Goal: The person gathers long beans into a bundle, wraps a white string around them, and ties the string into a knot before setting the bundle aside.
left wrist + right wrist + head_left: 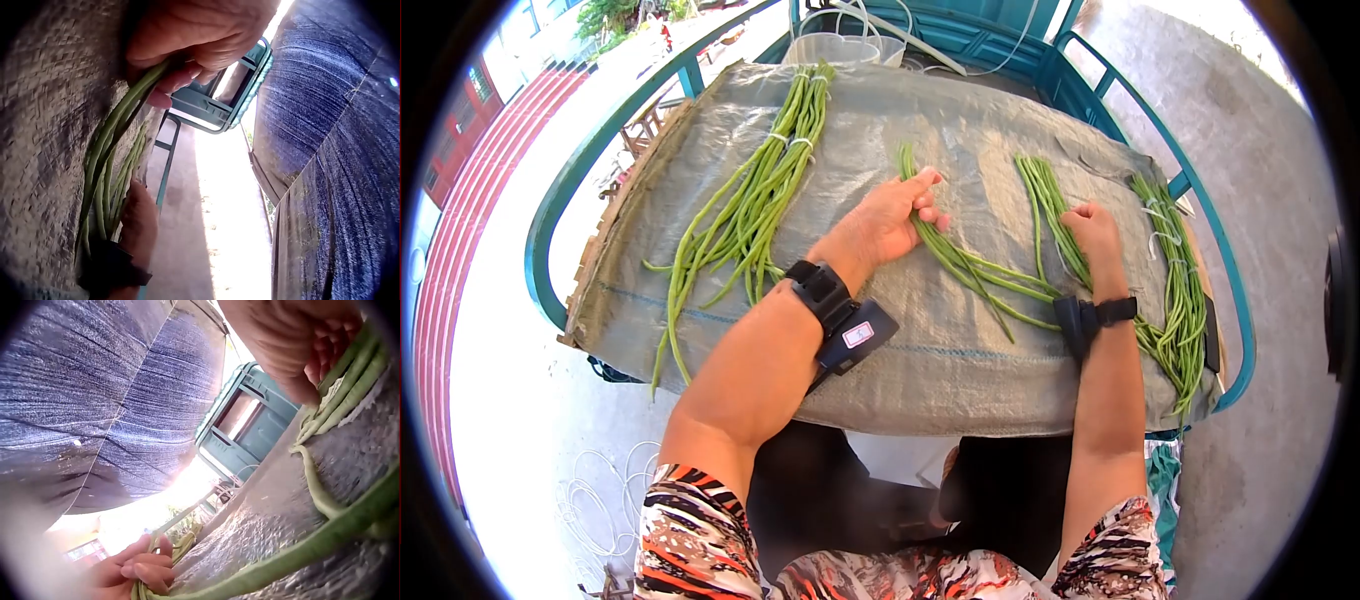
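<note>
My left hand (892, 218) grips a small bunch of long green beans (960, 265) near its upper end. The loose ends of that bunch trail right and toward me over the woven sheet. In the left wrist view the same long beans (106, 150) curve down from the fingers. My right hand (1097, 238), fingers curled, pinches at a second bunch of long beans (1045, 195) lying on the sheet. In the right wrist view the thumb and fingers of the right hand (300, 356) are right at these beans (353, 381), which partly hide the fingertips.
A tied bundle of long beans (790, 170) lies at the left, another tied bundle (1175, 290) at the right edge. The grey woven sheet (880, 330) covers the cart bed, with teal rails (550, 230) at both sides. A clear plastic tub (830, 48) stands behind.
</note>
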A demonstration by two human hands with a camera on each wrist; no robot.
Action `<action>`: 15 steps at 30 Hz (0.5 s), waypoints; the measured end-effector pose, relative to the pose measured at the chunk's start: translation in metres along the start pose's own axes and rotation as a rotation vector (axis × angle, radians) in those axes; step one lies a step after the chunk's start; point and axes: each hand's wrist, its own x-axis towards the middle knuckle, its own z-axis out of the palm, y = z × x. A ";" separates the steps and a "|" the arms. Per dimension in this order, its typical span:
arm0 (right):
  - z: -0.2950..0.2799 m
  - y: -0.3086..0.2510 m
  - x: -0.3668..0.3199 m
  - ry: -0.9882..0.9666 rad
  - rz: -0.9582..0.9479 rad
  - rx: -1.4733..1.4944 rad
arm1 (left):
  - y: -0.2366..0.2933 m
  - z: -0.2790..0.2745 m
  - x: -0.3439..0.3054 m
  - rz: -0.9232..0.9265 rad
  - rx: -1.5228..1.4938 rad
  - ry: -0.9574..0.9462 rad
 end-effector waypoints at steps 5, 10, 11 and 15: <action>0.009 0.012 0.008 0.093 -0.080 0.072 | -0.002 0.002 -0.002 0.004 -0.046 0.050; 0.008 -0.008 -0.004 0.178 -0.157 0.345 | 0.001 0.009 -0.009 0.035 0.015 0.046; 0.007 -0.016 -0.009 0.143 -0.143 0.423 | 0.001 0.008 -0.009 0.042 0.015 0.030; 0.009 -0.056 -0.033 0.069 -0.221 0.671 | 0.000 0.011 -0.008 0.035 0.021 0.038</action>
